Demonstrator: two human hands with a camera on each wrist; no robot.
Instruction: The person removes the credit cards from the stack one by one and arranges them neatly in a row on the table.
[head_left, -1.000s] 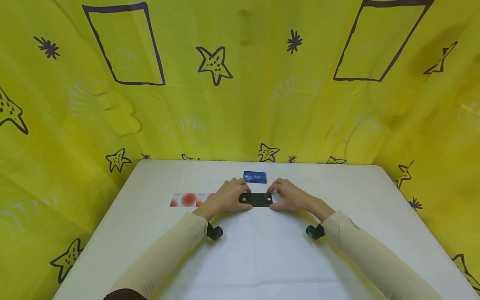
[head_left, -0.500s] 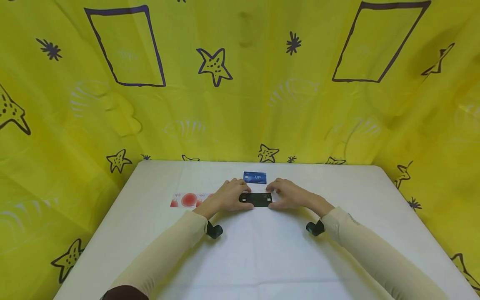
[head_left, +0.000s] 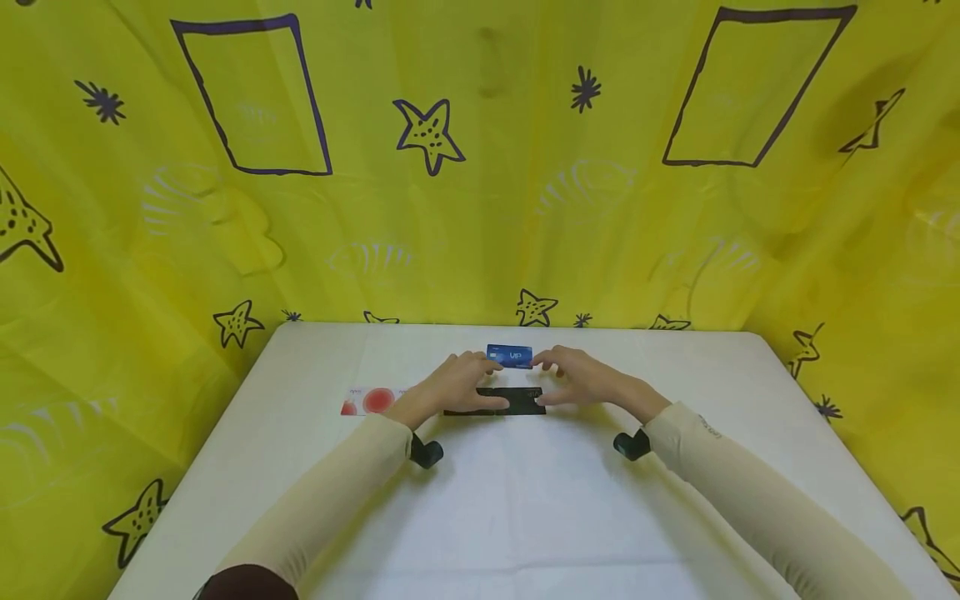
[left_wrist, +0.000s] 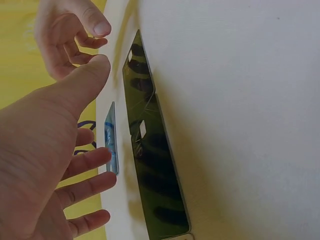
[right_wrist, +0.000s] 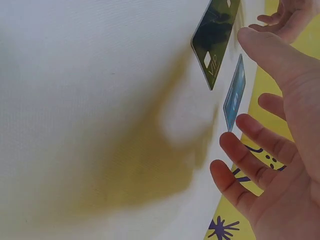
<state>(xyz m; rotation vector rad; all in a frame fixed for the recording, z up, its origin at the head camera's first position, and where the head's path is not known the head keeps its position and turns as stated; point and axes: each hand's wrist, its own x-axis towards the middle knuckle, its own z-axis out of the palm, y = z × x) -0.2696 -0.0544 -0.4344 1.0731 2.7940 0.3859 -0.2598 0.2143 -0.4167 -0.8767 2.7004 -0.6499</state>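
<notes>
A blue card (head_left: 510, 355) marked VIP lies on the white table, behind two black cards (head_left: 525, 401) laid end to end in a row. My left hand (head_left: 459, 383) hovers over the black cards, its fingers loosely spread near the blue card's left end. Opposite it, my right hand (head_left: 581, 375) has its fingertips at the blue card's right end; whether they touch is unclear. Neither hand grips anything. In the left wrist view, the black cards (left_wrist: 159, 185) lie flat beyond the thumb. The right wrist view shows the blue card (right_wrist: 235, 95) beyond relaxed fingers.
Red-and-white cards (head_left: 378, 400) lie left of the black ones, partly behind the left forearm. A yellow curtain (head_left: 480, 208) with drawn starfish hangs behind the table (head_left: 585, 533). Dark wrist-worn devices (head_left: 426, 452) stick out below both sleeves.
Both hands have let go of the black card and lifted. They have shifted forward toward the blue card. More of the black row shows beneath the left hand.
</notes>
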